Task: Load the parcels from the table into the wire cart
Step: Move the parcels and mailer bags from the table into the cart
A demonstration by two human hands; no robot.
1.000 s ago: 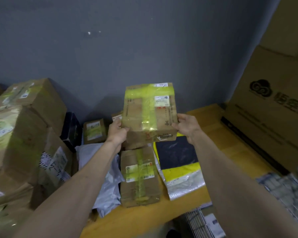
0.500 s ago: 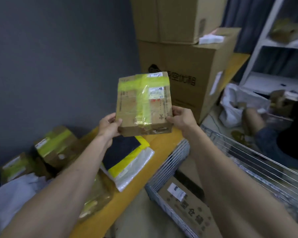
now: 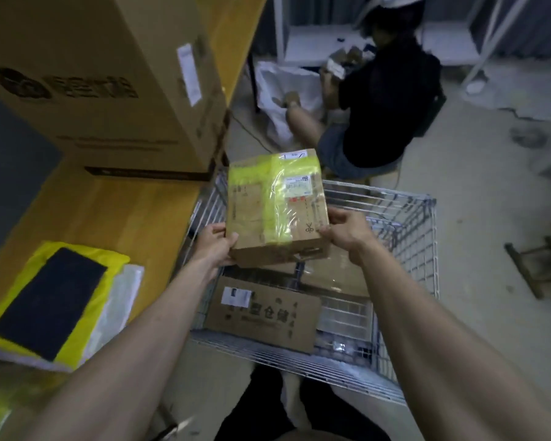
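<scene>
Cardboard wrapped in yellow-green tape marks the parcel [image 3: 275,206], which 1 second ago was lifted above the pile at the far wall and now hangs over the wire cart [image 3: 427,249], well clear of the wooden surface [image 3: 109,218]. The view has swung right with it, so the carry looks nearly done and what remains, by my reading, is the lowering.

Both hands hold it by its near corners: the left hand [image 3: 215,246] has its grip clenched on the near-left corner, thumb on top, and the right hand [image 3: 347,233] is grasping the near-right corner the same way. The parcel is tilted, its far edge higher, and it does not touch anything in the cart.

Inside the cart lies 1 flat brown box [image 3: 264,313] with printed characters and a white label, at the near left of the basket. A second brown parcel [image 3: 341,272] under clear tape sits just beyond it, directly below the held one. The right part of the cart floor shows bare wire.

On the surface at the left, a yellow mailer [image 3: 54,300] with a dark panel waits to be loaded, and a large carton [image 3: 109,74] stands at the far end.
</scene>
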